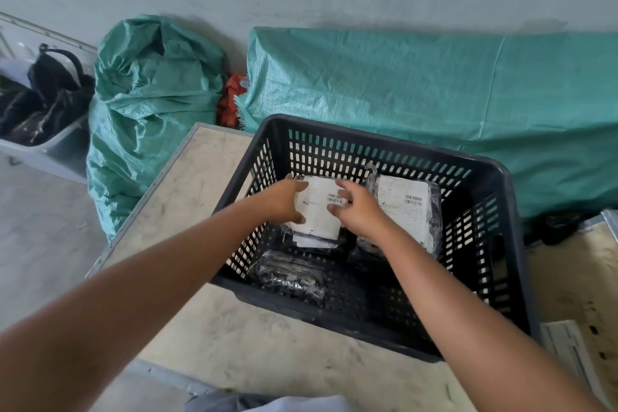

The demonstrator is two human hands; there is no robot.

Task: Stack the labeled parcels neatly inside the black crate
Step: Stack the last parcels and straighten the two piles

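While both arms reached into the black crate (pixel 368 140), the left hand (pixel 284 202) held the left edge of the top parcel (pixel 317 211). The right hand (pixel 359 211) had its fingers spread a little and touched the right edge. The parcel sat on a small pile at the back left, probably so the edges lined up. A second pile (pixel 406 211) stood just beside it, and one dark wrapped parcel (pixel 289 276) lay near the front. White labels faced up, likely so the barcodes showed. The words were too small to read.
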